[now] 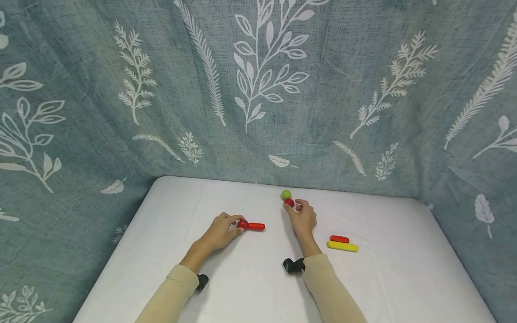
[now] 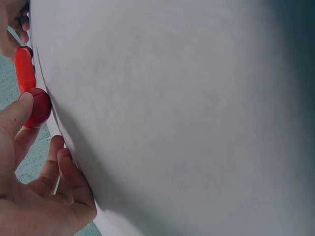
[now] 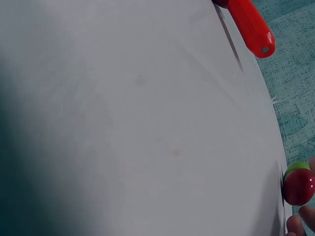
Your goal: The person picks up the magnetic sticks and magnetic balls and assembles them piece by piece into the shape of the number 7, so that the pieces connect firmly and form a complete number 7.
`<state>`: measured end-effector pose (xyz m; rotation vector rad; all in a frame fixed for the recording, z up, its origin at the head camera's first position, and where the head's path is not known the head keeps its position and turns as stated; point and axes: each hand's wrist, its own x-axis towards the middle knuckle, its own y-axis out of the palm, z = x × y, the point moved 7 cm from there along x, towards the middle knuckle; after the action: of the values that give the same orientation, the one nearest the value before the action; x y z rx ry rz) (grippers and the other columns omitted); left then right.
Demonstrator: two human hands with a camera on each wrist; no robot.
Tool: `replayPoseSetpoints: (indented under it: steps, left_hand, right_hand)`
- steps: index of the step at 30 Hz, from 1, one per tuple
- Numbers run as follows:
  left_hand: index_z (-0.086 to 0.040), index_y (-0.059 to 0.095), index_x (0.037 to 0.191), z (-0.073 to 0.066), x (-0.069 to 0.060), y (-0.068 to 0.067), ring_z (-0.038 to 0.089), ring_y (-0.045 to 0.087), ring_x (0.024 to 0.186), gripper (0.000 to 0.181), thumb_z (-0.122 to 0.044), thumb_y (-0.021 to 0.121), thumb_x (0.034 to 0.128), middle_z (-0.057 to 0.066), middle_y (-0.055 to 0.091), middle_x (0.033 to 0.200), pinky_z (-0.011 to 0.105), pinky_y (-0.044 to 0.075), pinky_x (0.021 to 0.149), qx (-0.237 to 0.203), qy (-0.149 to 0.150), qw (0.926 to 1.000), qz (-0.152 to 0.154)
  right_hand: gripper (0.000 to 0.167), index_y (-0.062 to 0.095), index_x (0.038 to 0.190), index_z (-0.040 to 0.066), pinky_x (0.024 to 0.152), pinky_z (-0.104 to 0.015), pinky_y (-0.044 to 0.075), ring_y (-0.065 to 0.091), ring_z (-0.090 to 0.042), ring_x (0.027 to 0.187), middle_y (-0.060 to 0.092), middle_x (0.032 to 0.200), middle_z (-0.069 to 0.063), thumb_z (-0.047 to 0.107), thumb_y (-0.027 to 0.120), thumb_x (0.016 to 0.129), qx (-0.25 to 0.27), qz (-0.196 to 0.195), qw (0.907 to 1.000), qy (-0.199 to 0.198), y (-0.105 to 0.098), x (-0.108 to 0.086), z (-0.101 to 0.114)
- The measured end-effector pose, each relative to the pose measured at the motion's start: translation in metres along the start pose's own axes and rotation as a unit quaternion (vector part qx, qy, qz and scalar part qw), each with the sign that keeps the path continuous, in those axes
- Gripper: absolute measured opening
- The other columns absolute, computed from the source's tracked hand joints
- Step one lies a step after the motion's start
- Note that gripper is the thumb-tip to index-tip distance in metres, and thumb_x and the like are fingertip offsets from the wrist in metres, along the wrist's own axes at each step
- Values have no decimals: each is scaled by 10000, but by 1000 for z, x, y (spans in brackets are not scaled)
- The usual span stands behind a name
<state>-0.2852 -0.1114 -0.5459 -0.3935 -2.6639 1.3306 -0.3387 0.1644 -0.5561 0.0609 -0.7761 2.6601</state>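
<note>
My left hand (image 1: 221, 231) pinches a red ball (image 1: 243, 224) between thumb and forefinger, its other fingers loosely bent. A short red rod (image 1: 256, 226) points right from that ball, touching it; a small grey disc shows in the rod's free end in the right wrist view. Farther back, my right hand (image 1: 304, 220) has thumb and fingers around a second red ball (image 3: 299, 187). Right behind this ball sits a green ball (image 1: 286, 194), partly hidden by it in the right wrist view.
To the right of my right forearm, a short red rod (image 1: 339, 239) lies alongside a longer yellow rod (image 1: 342, 246). White cloth covers the table (image 1: 250, 273). A teal curtain (image 1: 323, 134) with white leaf prints hangs along the back edge and the sides.
</note>
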Motion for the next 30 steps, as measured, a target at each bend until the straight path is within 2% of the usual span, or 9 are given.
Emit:
replayPoseSetpoints:
  steps: [6,15,19,24,30]
  left_hand:
    - [-203,629,1347,0,-1,0,276,536,1053,400,-310,686,965,98,590,1137,470,482,862,-27,-36,10000,29]
    - [-196,630,1346,-1,-1,0,277,538,1045,400,-297,692,963,107,589,1127,462,482,853,-63,41,10000,21]
    - [-195,630,1346,-1,0,-1,280,536,1046,403,-297,694,962,109,589,1128,466,481,855,-98,34,9999,35]
    - [-201,630,1347,1,1,-1,275,536,1048,401,-311,686,966,103,589,1138,466,479,866,-68,29,9999,69]
    - [-192,629,1347,2,1,0,280,539,1049,400,-308,684,967,107,589,1144,470,475,875,-71,57,10000,40]
  right_hand:
    - [478,665,1222,22,910,-563,317,500,-394,1026,636,1038,-161,355,737,887,-401,45,9992,56,4,0,2]
    - [406,704,1170,34,881,-576,317,499,-405,1020,633,1010,-158,325,747,890,-556,-25,9984,-35,3,0,3]
    - [404,702,1179,35,881,-577,307,497,-399,1025,633,1011,-158,317,747,893,-451,55,9989,-76,3,1,3]
    - [407,695,1205,42,871,-567,359,556,-378,1021,642,1028,-172,300,755,897,-191,213,9994,-185,-2,0,6]
    - [413,690,1226,57,789,-454,421,568,-324,943,601,1038,-173,272,775,883,135,540,9982,-240,-12,-7,17]
